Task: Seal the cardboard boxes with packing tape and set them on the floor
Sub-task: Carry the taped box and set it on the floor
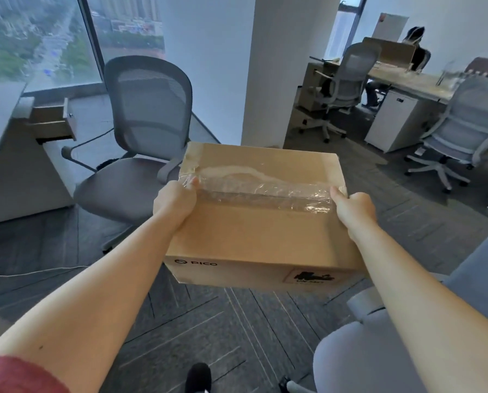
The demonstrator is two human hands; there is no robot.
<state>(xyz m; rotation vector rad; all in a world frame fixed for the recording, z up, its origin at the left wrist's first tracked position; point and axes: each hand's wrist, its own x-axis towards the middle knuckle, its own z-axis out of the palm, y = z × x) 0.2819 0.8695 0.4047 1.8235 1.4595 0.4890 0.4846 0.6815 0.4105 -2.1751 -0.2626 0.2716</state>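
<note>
Box: cardboard box (254,222), seam taped, carried above the floor (180,330), centre.
Hands: left hand (174,201) and right hand (353,207) clamp opposite sides.
Method: lower level; underside apparently unsupported.

An office, high up: mesh swivel chairs (149,114), long shared desks (407,78), a white drawer pedestal (390,120), grey carpet tiles (197,321), floor-to-ceiling windows (38,38) over city streets.

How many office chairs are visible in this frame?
4: grey chair left of the box, white chair at the far desk, another far right, one bottom right, partly cropped.
</note>
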